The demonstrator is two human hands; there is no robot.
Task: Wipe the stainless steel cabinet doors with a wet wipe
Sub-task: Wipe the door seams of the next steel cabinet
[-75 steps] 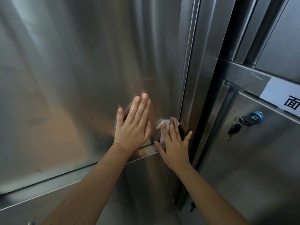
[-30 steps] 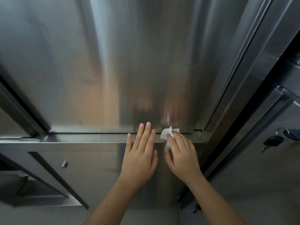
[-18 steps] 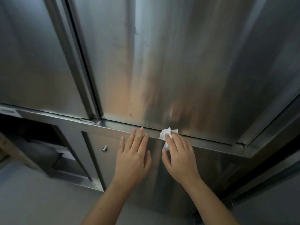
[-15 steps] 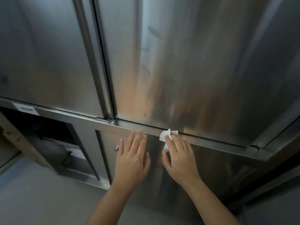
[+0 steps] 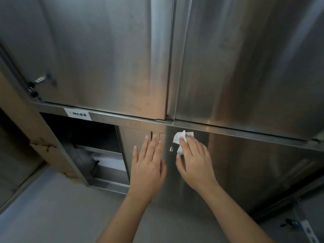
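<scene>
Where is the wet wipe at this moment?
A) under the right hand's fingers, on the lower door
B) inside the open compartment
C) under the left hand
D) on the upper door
A: the white wet wipe pokes out from under the fingers of the right hand, pressed to the lower door; the left hand lies flat and bare.

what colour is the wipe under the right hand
White. The wet wipe sticks out past the right hand, which presses it on the steel door; the head view shows it.
</scene>
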